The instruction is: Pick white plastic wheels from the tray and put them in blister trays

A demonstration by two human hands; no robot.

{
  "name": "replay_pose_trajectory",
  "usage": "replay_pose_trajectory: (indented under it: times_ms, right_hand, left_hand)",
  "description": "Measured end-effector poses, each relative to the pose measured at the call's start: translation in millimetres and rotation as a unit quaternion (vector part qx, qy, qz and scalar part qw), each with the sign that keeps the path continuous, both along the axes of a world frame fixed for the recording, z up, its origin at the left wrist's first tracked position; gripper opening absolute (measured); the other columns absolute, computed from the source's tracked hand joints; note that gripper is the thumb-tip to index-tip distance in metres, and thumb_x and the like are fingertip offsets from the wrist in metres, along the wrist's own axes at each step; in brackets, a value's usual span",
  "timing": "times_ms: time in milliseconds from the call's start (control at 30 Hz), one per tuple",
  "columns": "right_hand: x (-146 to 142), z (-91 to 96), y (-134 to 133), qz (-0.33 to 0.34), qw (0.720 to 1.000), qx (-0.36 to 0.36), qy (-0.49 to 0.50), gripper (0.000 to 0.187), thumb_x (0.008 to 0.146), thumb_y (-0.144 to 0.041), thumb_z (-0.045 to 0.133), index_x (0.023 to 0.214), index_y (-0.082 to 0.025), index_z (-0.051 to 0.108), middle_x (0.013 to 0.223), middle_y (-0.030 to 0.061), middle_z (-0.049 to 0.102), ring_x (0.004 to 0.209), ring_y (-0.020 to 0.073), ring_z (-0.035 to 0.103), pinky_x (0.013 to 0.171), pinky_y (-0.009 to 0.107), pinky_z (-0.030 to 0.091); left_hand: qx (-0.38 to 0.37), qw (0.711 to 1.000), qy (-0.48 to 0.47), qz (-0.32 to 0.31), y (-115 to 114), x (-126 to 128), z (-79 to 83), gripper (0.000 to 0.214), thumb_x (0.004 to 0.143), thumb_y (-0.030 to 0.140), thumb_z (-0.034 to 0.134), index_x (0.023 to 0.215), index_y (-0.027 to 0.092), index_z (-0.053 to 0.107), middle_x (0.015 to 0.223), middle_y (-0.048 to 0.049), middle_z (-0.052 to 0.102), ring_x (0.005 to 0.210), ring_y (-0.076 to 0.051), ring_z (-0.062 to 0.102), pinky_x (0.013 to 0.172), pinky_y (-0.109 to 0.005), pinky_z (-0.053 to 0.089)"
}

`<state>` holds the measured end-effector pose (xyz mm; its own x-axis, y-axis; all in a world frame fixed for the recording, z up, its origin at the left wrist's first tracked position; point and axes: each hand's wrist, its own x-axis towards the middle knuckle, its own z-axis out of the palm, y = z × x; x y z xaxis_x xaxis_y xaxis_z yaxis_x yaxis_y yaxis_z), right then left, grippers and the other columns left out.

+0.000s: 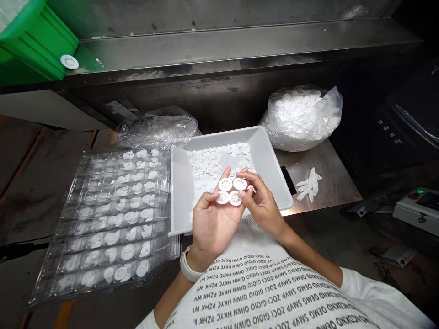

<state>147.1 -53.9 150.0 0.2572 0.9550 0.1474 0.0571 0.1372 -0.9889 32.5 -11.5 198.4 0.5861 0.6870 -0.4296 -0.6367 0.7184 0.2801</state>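
My left hand (211,224) is raised palm up over the near edge of a grey tray (270,160), with its fingers curled under several white round plastic discs (230,191). My right hand (262,201) comes in from the right, its fingertips pinched on the discs at their right side. Both hands hold the small cluster together. More small white discs (214,162) lie scattered across the tray floor behind the hands.
A clear blister sheet (113,219) with rows of white discs lies left of the tray. A full plastic bag of discs (303,116) stands at the back right, another bag (161,125) behind the sheet. White gloves (308,185) lie right of the tray. A green bin (34,36) sits upper left.
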Motion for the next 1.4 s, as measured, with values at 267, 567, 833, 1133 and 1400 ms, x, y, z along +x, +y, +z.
replay_pose_trajectory:
  times_ms: [267,567,833,1133,1400]
  right_hand:
    - [-0.6,-0.5,-1.6,-0.003,0.999,-0.012,0.03,0.037,0.088,-0.025,0.059,0.124,-0.027,0.052,0.124,0.0048,0.049,0.118,0.0203,0.046,0.1,0.035,0.043]
    - [-0.5,2.2,-3.0,-0.005,0.999,-0.014,0.045,0.039,0.087,-0.026,0.06,0.125,-0.026,0.049,0.121,0.006,0.05,0.114,0.0199,0.049,0.096,0.033,0.047]
    - [-0.3,-0.4,-1.1,-0.008,0.999,-0.009,0.039,0.038,0.086,-0.026,0.06,0.122,-0.026,0.05,0.119,0.0051,0.051,0.111,0.019,0.05,0.099,0.035,0.044]
    - [0.6,-0.9,-1.4,-0.008,0.999,-0.01,0.04,0.036,0.086,-0.025,0.059,0.121,-0.026,0.05,0.119,0.0045,0.05,0.112,0.0183,0.049,0.092,0.03,0.047]
    - [-1.3,-3.5,0.1,-0.001,0.999,-0.008,0.04,0.04,0.087,-0.029,0.061,0.124,-0.027,0.046,0.124,0.0052,0.049,0.124,0.0207,0.044,0.105,0.036,0.042]
  left_hand:
    - [0.015,1.0,0.01,-0.003,-1.5,1.2,-1.3,0.064,0.085,0.016,0.041,0.148,0.013,0.029,0.137,-0.0161,0.054,0.13,-0.027,0.048,0.112,-0.049,0.036]
    - [0.005,1.0,0.012,-0.002,-1.5,0.9,-0.3,0.064,0.084,0.016,0.041,0.148,0.015,0.03,0.136,-0.015,0.055,0.131,-0.028,0.046,0.113,-0.051,0.032]
    - [-0.003,1.0,0.016,0.0,-1.9,0.8,-0.3,0.066,0.083,0.015,0.042,0.148,0.017,0.03,0.138,-0.0143,0.053,0.132,-0.029,0.046,0.114,-0.052,0.032]
    - [0.009,1.0,0.014,-0.003,-1.3,-0.3,-0.6,0.067,0.082,0.014,0.041,0.148,0.015,0.028,0.133,-0.0153,0.057,0.129,-0.028,0.049,0.112,-0.051,0.034]
    - [0.013,1.0,0.01,-0.003,-0.5,0.5,-0.6,0.069,0.08,0.012,0.042,0.148,0.014,0.028,0.134,-0.0163,0.056,0.13,-0.028,0.048,0.112,-0.05,0.034]
